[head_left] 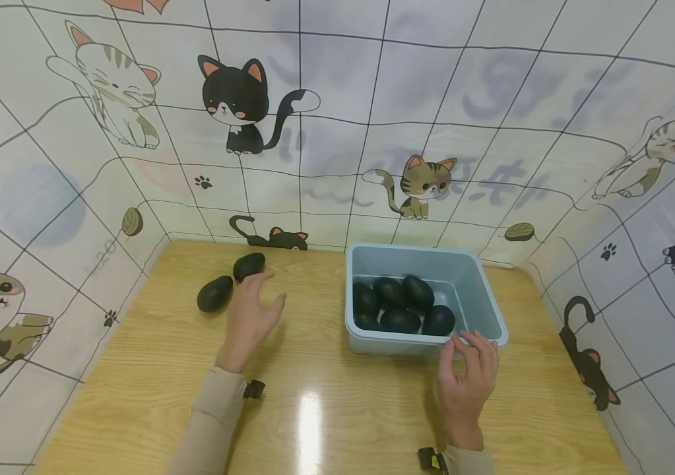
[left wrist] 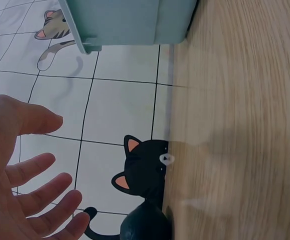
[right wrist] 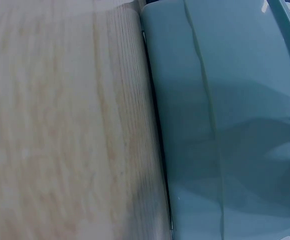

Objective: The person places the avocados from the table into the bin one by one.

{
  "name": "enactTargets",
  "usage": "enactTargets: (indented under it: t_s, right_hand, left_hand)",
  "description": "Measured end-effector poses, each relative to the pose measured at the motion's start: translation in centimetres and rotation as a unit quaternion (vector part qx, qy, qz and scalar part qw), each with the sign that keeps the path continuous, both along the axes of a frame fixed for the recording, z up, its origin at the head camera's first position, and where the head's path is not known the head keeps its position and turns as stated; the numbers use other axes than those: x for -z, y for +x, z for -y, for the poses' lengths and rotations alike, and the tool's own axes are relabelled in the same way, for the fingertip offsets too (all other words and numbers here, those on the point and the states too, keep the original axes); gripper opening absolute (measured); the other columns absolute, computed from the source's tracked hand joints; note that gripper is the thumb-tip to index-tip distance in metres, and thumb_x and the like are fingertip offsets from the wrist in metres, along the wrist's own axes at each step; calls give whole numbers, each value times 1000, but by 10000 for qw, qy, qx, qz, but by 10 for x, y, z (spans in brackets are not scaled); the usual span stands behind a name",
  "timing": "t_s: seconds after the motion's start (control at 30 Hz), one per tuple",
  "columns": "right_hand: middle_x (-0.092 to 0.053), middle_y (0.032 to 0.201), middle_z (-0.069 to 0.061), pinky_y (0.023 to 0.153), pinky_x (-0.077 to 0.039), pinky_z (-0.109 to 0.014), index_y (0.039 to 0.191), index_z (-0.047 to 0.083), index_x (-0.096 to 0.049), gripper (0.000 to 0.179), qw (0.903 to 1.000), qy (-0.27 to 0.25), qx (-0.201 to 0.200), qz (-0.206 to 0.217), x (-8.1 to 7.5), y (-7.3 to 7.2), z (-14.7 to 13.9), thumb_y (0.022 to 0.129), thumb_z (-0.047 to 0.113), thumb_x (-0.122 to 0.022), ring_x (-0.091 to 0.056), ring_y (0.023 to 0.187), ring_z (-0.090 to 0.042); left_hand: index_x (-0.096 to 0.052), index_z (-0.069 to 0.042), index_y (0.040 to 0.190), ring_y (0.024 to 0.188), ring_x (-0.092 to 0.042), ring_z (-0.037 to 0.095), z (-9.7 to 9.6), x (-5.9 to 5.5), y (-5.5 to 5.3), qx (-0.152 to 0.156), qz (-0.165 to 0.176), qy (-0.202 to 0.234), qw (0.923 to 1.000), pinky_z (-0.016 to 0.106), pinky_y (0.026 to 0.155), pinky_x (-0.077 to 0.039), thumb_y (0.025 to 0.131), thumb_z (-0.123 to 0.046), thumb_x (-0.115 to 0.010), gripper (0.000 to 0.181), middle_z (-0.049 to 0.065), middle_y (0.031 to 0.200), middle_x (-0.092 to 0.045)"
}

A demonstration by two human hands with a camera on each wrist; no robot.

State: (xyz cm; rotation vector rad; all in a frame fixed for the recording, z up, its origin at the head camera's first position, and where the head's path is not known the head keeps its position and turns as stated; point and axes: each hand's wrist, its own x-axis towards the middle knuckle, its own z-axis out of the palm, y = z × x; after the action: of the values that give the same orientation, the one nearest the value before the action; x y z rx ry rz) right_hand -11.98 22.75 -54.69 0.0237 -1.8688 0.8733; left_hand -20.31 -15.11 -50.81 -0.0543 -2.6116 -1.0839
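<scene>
Two dark avocados lie on the table's far left, a front one (head_left: 215, 294) and a back one (head_left: 249, 266). My left hand (head_left: 251, 320) hovers beside them with thumb and fingers spread and nothing between them; its fingertips overlap the back avocado. In the left wrist view, the same hand (left wrist: 30, 180) has its fingers apart, with a dark avocado (left wrist: 146, 222) at the lower edge. A light blue plastic bin (head_left: 423, 339) holds several avocados (head_left: 401, 320). My right hand (head_left: 468, 379) has loosely bent fingers right at the bin's front rim, holding no avocado.
The wooden table (head_left: 337, 402) meets a cat-printed, tiled-pattern wall covering (head_left: 325, 145) at the back and both sides. The bin stands near the back wall, right of centre. In the right wrist view, the bin's side (right wrist: 195, 125) fills the right half.
</scene>
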Motion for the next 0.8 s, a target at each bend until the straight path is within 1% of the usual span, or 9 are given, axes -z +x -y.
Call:
enactTargets:
  t_s: [0.03, 0.13, 0.3, 0.43, 0.53, 0.7, 0.77, 0.8]
  right_hand:
    - [-72, 112, -29, 123, -30, -72, 99, -9, -77, 13, 10000, 4, -5, 9, 0, 0, 0, 87, -4, -73, -63, 119, -50]
    - [-72, 112, -29, 124, -30, -70, 100, -9, -77, 13, 10000, 6, -5, 34, -1, 1, 0, 88, -3, -73, -63, 120, -50]
    - [-72, 112, -28, 125, -30, -69, 99, -9, -76, 12, 10000, -2, -7, 32, -2, 0, 1, 91, -1, -72, -62, 119, -50]
    - [-72, 112, -27, 125, -30, -68, 99, -9, -76, 13, 10000, 0, -9, 26, -3, -1, 0, 92, 1, -71, -62, 119, -47]
    - [-72, 112, -27, 125, -30, -69, 99, -9, -76, 13, 10000, 22, -4, 26, -2, -1, 0, 92, 1, -71, -62, 121, -45]
    - [-72, 112, -27, 123, -31, -73, 98, -8, -76, 11, 10000, 29, 14, 12, 0, -1, -1, 89, -3, -73, -63, 123, -37]
    - [-72, 111, -27, 121, -31, -74, 98, -8, -76, 11, 10000, 9, 10, -3, 1, -1, -1, 88, -4, -74, -63, 122, -37]
    - [-72, 111, -28, 121, -31, -75, 98, -9, -76, 11, 10000, -3, 7, -7, 2, -1, -1, 87, -5, -74, -62, 122, -38]
  left_hand:
    - [-65, -8, 141, 135, -58, 44, 2, 0, 0, -19, -18, -2, 10000, 60, 111, -48, 96, -28, -76, 50, 19, 147, -61]
    - [-65, -8, 141, 135, -58, 45, 7, 0, 2, -103, -24, -52, 9999, 61, 110, -48, 97, -28, -75, 50, 18, 147, -62]
    - [-65, -10, 142, 135, -58, 44, 18, 3, 1, -226, 56, -102, 9997, 61, 111, -47, 97, -30, -74, 50, 17, 146, -63]
    - [-64, -7, 142, 135, -56, 46, 25, 5, 0, -293, 57, -126, 9995, 62, 111, -46, 97, -30, -74, 51, 19, 144, -63]
    - [-64, -5, 141, 134, -56, 48, 31, 5, 0, -390, 3, -89, 9992, 64, 110, -46, 97, -27, -75, 51, 22, 143, -63]
    - [-66, -1, 137, 115, -62, 47, 42, 6, 1, -557, -231, -105, 9981, 61, 99, -50, 94, -21, -78, 49, 26, 129, -67]
    - [-67, 0, 136, 114, -63, 47, 46, 7, 1, -585, -326, -87, 9977, 61, 98, -51, 93, -19, -79, 49, 27, 127, -67]
    - [-67, 1, 136, 115, -63, 48, 48, 8, 1, -595, -363, -71, 9975, 61, 99, -51, 93, -19, -79, 49, 27, 128, -67]
